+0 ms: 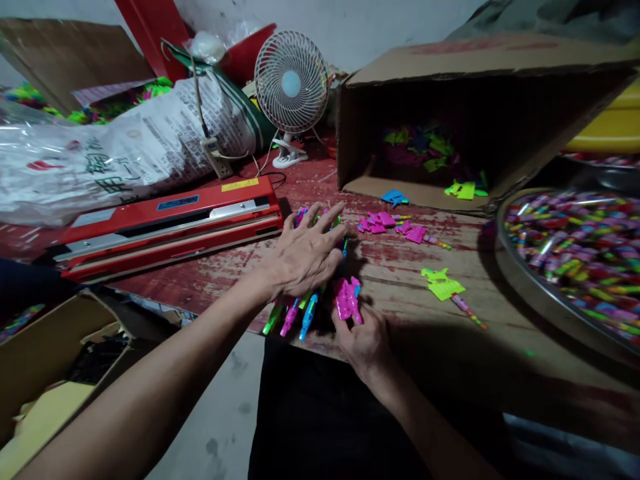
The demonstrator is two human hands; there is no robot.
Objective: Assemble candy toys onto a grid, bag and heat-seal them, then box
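My left hand [305,253] lies flat, fingers spread, on a bunch of small coloured plastic toys [300,315] at the near edge of a worn red wooden table [400,267]. Green, pink and blue toy ends stick out under its wrist. My right hand [367,340] is at the table edge just right of them, with its fingers on a pink plastic toy piece [347,300]. Loose pink pieces [380,222], a blue piece [394,197] and a yellow-green piece [443,285] lie farther out on the table.
A tipped cardboard box [475,113] with coloured pieces stands at the back right. A metal tray [530,280] full of small coloured items sits at the right. A red heat sealer [165,223], a white fan [291,83] and a printed sack [125,147] are at the left. Another cardboard box [45,360] sits below left.
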